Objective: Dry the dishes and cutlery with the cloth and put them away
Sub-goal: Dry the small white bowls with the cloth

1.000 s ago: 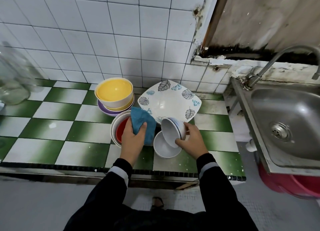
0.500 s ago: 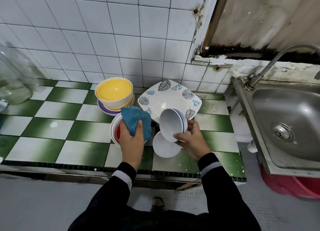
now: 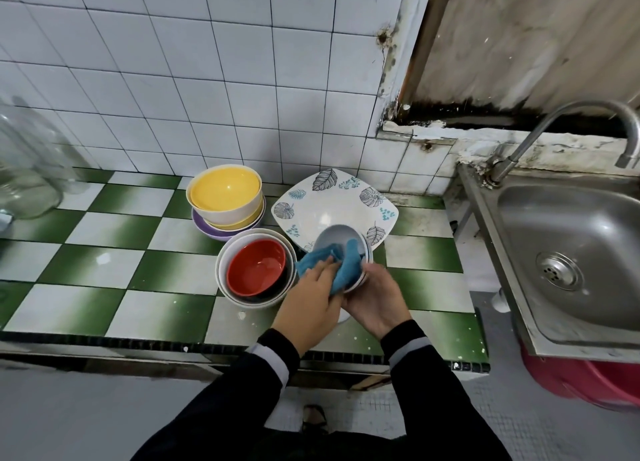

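My right hand (image 3: 372, 301) grips a small white bowl (image 3: 334, 240) from below, tilted with its mouth toward me, above the counter's front part. My left hand (image 3: 311, 299) holds the blue cloth (image 3: 341, 265) and presses it into the bowl's lower rim. To the left stands a red bowl (image 3: 256, 266) nested in a larger white bowl (image 3: 239, 244). Behind it a yellow bowl (image 3: 225, 192) sits stacked on a purple dish (image 3: 207, 230). A square white plate with leaf prints (image 3: 334, 204) lies behind the held bowl. Another white bowl under my hands is mostly hidden.
The green and white tiled counter (image 3: 104, 263) runs left, with a clear glass jar (image 3: 24, 180) at its far left. A steel sink (image 3: 575, 252) with a curved tap (image 3: 561, 121) stands to the right, a red tub (image 3: 588, 381) beneath it. White wall tiles close the back.
My left hand moved right with the cloth, off the red bowl, and now presses it into the white bowl. My right hand turned the bowl's mouth toward me.
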The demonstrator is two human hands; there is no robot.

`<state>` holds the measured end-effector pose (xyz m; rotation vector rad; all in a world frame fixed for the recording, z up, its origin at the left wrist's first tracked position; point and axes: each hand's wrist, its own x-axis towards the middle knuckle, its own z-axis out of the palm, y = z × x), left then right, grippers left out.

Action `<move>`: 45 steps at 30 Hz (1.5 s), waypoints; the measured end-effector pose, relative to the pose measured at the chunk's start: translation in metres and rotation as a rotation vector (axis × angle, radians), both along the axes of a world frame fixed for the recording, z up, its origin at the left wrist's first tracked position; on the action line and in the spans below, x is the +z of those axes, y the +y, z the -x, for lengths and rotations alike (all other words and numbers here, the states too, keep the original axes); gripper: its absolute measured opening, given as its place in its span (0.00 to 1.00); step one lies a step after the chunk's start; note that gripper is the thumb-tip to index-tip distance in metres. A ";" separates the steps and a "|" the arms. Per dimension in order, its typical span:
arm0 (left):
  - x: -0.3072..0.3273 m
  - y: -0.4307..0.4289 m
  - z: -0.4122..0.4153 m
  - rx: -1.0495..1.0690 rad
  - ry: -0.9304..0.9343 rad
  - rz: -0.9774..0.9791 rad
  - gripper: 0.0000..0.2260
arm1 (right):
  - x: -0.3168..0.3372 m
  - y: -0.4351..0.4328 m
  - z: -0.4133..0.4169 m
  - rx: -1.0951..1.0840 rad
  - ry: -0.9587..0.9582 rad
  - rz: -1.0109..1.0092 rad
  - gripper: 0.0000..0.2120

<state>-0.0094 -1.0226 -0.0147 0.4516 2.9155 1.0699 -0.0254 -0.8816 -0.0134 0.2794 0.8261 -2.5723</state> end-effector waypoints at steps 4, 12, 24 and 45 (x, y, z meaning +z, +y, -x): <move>0.012 -0.005 0.002 -0.043 -0.089 0.038 0.14 | 0.001 -0.002 0.003 0.046 -0.112 -0.050 0.39; 0.047 0.011 -0.001 0.190 -0.653 -0.964 0.07 | 0.000 -0.013 0.005 0.026 -0.135 -0.137 0.30; 0.057 0.013 0.005 0.185 -0.669 -1.012 0.12 | 0.000 -0.015 0.012 -0.024 0.010 -0.167 0.26; 0.002 0.004 -0.006 -0.198 0.091 0.148 0.35 | -0.006 -0.003 0.003 0.018 0.014 -0.275 0.49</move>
